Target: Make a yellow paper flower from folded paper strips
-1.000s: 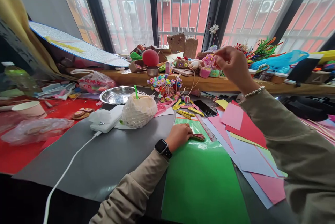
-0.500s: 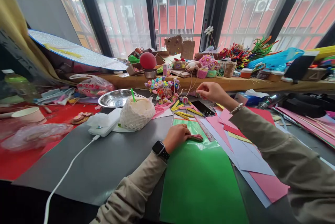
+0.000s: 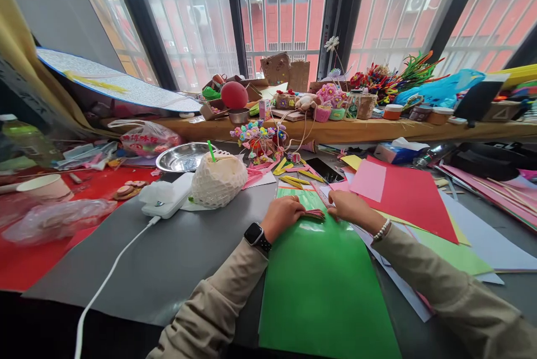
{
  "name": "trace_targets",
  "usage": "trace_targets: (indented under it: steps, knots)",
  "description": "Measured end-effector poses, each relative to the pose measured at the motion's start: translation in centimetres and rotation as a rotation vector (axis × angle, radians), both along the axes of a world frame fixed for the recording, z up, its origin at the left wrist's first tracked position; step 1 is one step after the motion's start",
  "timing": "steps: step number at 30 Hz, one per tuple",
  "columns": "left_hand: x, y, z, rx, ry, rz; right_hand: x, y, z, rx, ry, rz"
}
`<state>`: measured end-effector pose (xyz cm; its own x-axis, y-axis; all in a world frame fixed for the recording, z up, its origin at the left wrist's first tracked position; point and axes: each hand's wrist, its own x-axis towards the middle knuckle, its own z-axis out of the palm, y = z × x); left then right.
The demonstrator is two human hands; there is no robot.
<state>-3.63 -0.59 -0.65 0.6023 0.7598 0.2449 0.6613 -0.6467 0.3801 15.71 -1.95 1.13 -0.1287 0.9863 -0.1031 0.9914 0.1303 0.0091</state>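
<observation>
Our left hand [image 3: 284, 216] pinches the strips [image 3: 314, 214] shut on the green sheet [image 3: 327, 292]; they look light, bendy, best gripped at one end. Our right hand [image 3: 351, 209] curls alongside, holding what we can't tell.

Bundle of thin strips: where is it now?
In the head view, the bundle is just right of centre, over the green sheet, between the left hand and the right hand.

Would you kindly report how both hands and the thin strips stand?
Left hand holds thin strips over green sheet. Right hand beside them, grip unclear. Yellow pieces lie just beyond.
</observation>
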Motion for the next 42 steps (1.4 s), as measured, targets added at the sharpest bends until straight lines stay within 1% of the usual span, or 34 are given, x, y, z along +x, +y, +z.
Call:
trace_targets:
  steps: [2, 3, 5, 6, 7, 9, 10, 11, 13, 17, 19, 21, 24, 26, 28, 30, 33, 36, 38, 40, 42]
  knots:
    - [-0.1, 0.3, -0.1, -0.036, -0.118, 0.031, -0.4, -0.6, -0.9, 0.031, -0.01, -0.016]
    - [-0.2, 0.4, 0.0, -0.074, -0.209, 0.047, -0.6, -0.7, -1.2, 0.034, -0.018, -0.022]
    - [-0.3, 0.8, 0.1, -0.226, -0.457, 0.068, -1.0, -0.8, -1.4, 0.042, -0.032, -0.021]
    - [-0.3, 0.9, 0.2, -0.353, -0.598, 0.069, -1.2, -0.8, -1.4, 0.042, -0.037, -0.023]
    - [-0.4, 1.0, 0.3, -0.511, -0.739, 0.059, -1.3, -0.8, -1.4, 0.037, -0.04, -0.028]
    - [-0.4, 1.1, 0.5, -0.852, -0.997, 0.014, -1.6, -0.8, -1.4, 0.02, -0.042, -0.044]
    - [-0.4, 1.0, 0.6, -0.993, -1.106, -0.018, -1.6, -0.8, -1.3, 0.009, -0.043, -0.051]
    - [-0.3, 0.9, 0.7, -1.094, -1.197, -0.049, -1.7, -0.8, -1.3, 0.004, -0.044, -0.053]
    - [-0.2, 0.6, 0.9, -1.192, -1.333, -0.087, -1.6, -0.6, -1.2, 0.01, -0.038, -0.045]
    - [0.3, 0.2, 1.2, -1.269, -1.477, -0.059, -1.1, -0.3, -0.7, 0.046, 0.036, -0.068]
    - [0.6, 0.1, 1.3, -1.303, -1.517, -0.031, -0.6, -0.1, -0.4, 0.1, 0.133, -0.091]
    - [0.8, 0.1, 1.3, -1.319, -1.531, -0.005, 0.0, 0.0, -0.1, 0.189, 0.287, -0.08]
    - [1.3, 0.3, 1.2, -1.307, -1.528, 0.039, 0.9, 0.1, 0.1, 0.323, 0.587, -0.02]
    - [1.7, 0.5, 1.0, -1.279, -1.517, 0.077, 1.5, 0.0, 0.2, 0.406, 0.749, -0.037]
    - [2.1, 0.6, 0.8, -1.248, -1.486, 0.116, 1.9, -0.1, 0.3, 0.487, 0.846, -0.094]
    - [2.2, 0.6, 0.5, -1.208, -1.447, 0.147, 2.3, -0.3, 0.4, 0.535, 0.89, -0.127]
    - [2.2, 0.6, 0.1, -1.129, -1.408, 0.155, 2.5, -0.6, 0.6, 0.516, 0.949, -0.08]
    - [2.1, 0.4, -0.1, -1.072, -1.391, 0.165, 2.4, -0.9, 0.6, 0.445, 1.078, 0.025]
    - [2.2, 0.2, 0.0, -1.042, -1.384, 0.186, 2.2, -1.1, 0.6, 0.405, 1.128, 0.069]
    - [2.3, 0.1, 0.1, -1.008, -1.375, 0.206, 1.9, -1.3, 0.8, 0.412, 1.102, 0.062]
    - [2.3, -0.1, 0.2, -0.972, -1.364, 0.233, 1.7, -1.4, 1.1, 0.464, 1.026, 0.021]
